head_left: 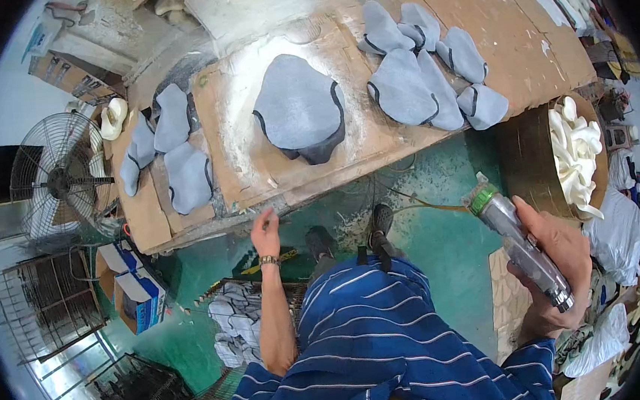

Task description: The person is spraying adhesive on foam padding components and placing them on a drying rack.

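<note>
In my right hand (pixel 557 256) is a grey, tube-shaped tool with a green collar (pixel 515 237), which looks like a spray gun. It is held tilted, off the table's right front side, and my fingers wrap its body. My left hand (pixel 266 234), empty with fingers apart, hangs just off the table's front edge. A large grey fabric piece with black edging (pixel 297 100) lies on cardboard in the middle, ringed by white residue. More grey pieces lie to its right (pixel 404 88) and left (pixel 189 176), some overlapping.
A round bin (pixel 523 158) of cream-coloured pieces (pixel 575 150) stands at the right. On the left are a fan (pixel 59 175) and an opened box (pixel 136 293). Stacked grey pieces (pixel 232 320) lie low beside my left forearm. A hose (pixel 429 206) crosses the green floor.
</note>
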Demonstrator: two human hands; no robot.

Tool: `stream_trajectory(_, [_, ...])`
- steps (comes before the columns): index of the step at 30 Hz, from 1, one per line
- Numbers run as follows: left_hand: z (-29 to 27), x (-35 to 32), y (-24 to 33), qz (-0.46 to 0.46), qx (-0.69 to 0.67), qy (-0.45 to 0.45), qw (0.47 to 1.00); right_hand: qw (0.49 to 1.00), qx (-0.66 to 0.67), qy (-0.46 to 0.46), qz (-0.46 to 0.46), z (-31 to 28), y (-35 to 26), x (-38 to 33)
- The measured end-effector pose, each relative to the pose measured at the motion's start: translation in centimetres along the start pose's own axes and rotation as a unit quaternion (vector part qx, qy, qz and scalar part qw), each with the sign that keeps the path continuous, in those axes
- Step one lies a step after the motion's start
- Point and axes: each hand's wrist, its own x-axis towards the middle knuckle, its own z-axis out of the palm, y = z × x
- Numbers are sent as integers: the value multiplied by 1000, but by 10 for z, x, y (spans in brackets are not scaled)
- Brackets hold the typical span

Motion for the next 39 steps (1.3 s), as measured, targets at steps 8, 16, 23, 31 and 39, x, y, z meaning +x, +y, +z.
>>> stream_trajectory(8, [11, 32, 116, 107, -93, 85, 986, 997, -36, 41, 58, -1, 8, -21])
stream_trajectory(16, [34, 109, 204, 435, 269, 62, 857, 995, 23, -83, -40, -25, 33, -30])
stream_trajectory(23, [37, 142, 217, 412, 308, -10, 858, 999, 13, -39, 25, -35, 51, -44])
stream_trajectory(31, [42, 160, 246, 370, 277, -45, 885, 993, 42, -110, -7, -29, 47, -34])
stream_trajectory(39, [-14, 175, 295, 428, 193, 37, 882, 992, 32, -120, -1, -3, -8, -27])
